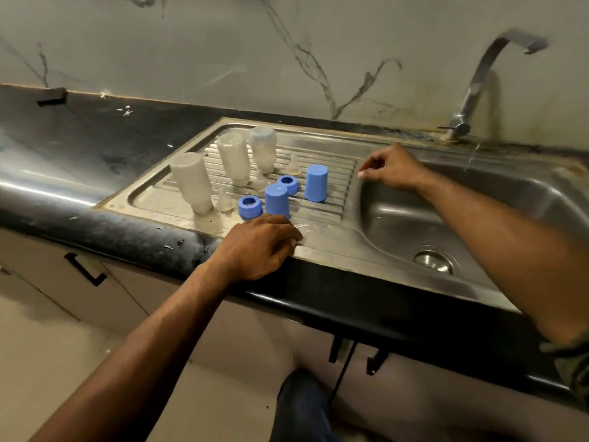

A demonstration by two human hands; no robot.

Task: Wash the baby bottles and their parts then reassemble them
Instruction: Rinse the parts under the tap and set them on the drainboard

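Left hand rests on the front lip of the drainboard, fingers curled down onto something clear and glinting at its fingertips (too blurred to name; whether it is held or only touched cannot be told). Right hand hovers over the rim between drainboard and sink basin, fingers loosely curled, apparently holding nothing. The washed parts stand just beyond the left hand and off to the left of the right hand, so the left is the nearer; the closest piece, a blue cap, stands almost touching its knuckles. Every piece has its long axis upright, mouth down. Count: three clear bottles inverted in a slanting row, two tall blue caps, two blue screw rings, three clear teats as far as can be made out. Washing looks finished; reassembly seems next, probably starting with a short reach forward from the left hand.
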